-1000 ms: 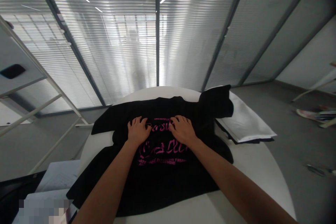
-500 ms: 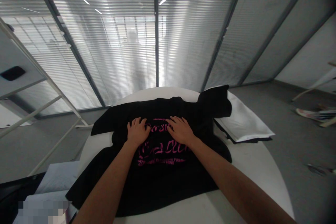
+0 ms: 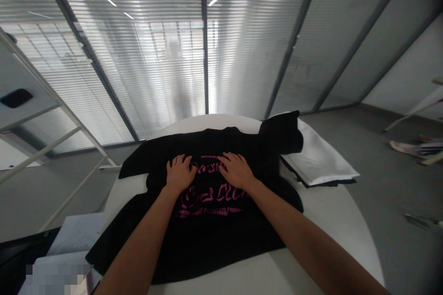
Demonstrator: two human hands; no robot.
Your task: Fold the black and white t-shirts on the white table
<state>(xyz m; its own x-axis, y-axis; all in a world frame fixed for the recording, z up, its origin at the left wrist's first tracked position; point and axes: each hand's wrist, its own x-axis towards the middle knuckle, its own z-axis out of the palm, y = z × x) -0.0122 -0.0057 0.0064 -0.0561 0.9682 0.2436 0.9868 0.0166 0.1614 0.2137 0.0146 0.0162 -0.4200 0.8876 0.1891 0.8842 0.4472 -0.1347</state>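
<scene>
A black T-shirt [image 3: 214,235] with pink lettering lies spread on a round white table [image 3: 332,221]. My left hand [image 3: 180,174] rests flat on the shirt's chest, fingers stretched out, just left of the print. My right hand [image 3: 236,170] lies flat beside it on the upper lettering, fingers also extended. Neither hand holds anything. The shirt's right sleeve [image 3: 280,132] lies over a folded pile at the table's far right.
A folded white garment [image 3: 320,159] on a dark one sits at the table's right edge. A white metal frame [image 3: 51,138] stands at left. Grey and black cloth [image 3: 65,244] lies at lower left. Glass walls with blinds lie beyond; clutter is on the floor at right.
Both hands have stayed on the shirt's chest almost unmoved; the view shifted slightly.
</scene>
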